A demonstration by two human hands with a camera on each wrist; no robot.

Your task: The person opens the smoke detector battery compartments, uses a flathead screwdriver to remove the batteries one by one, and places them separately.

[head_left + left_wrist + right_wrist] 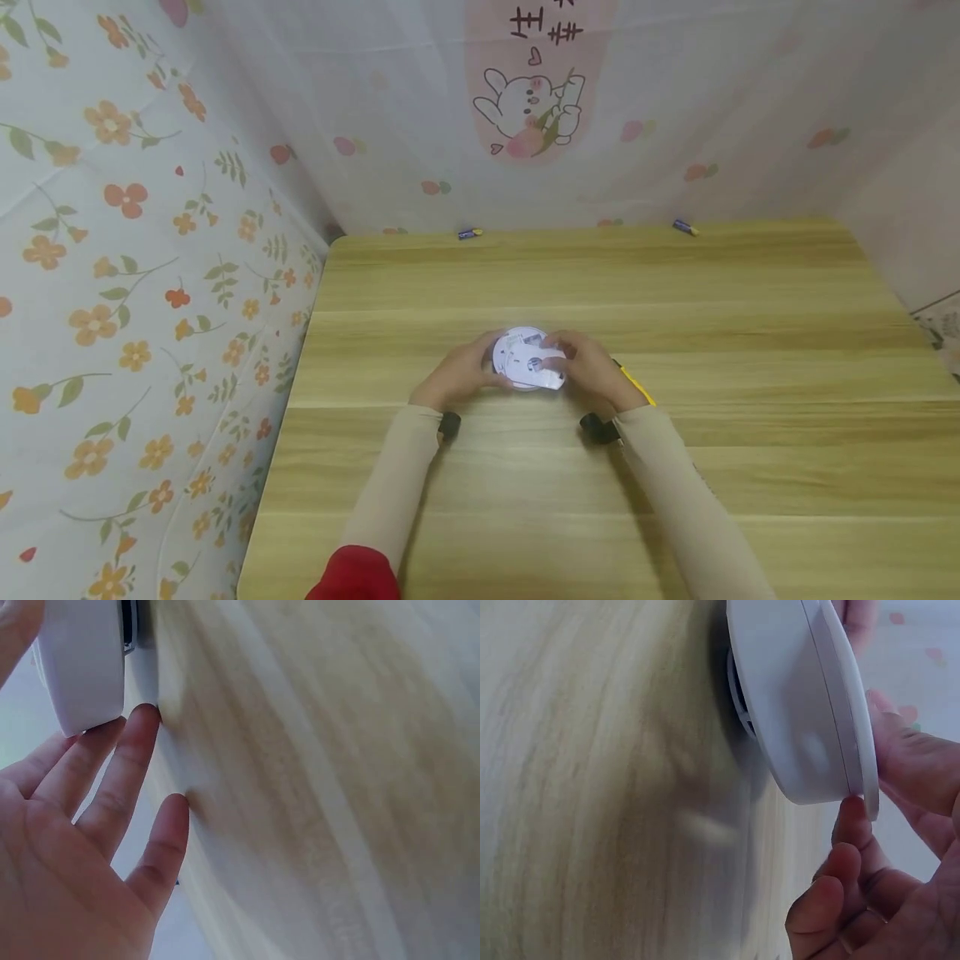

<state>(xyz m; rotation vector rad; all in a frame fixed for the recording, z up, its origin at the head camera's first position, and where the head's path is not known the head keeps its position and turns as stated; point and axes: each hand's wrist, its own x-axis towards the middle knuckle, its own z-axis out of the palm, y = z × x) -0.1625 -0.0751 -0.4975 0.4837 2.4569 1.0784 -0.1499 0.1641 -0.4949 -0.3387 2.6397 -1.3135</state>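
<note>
Head view: the left hand (461, 371) and right hand (595, 369) hold a white round device (516, 372) between them at mid-desk (510, 500); two batteries (470, 234) lie along the far edge.

Left wrist: the fingers (125, 765) spread, some touching the device's side.

Right wrist: thumb (919, 769) and fingertip pinch its rim.

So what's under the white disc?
Under the white disc is the table. The right wrist view shows the edge of a slotted part underneath. The rest of its underside faces down, hidden.
</note>
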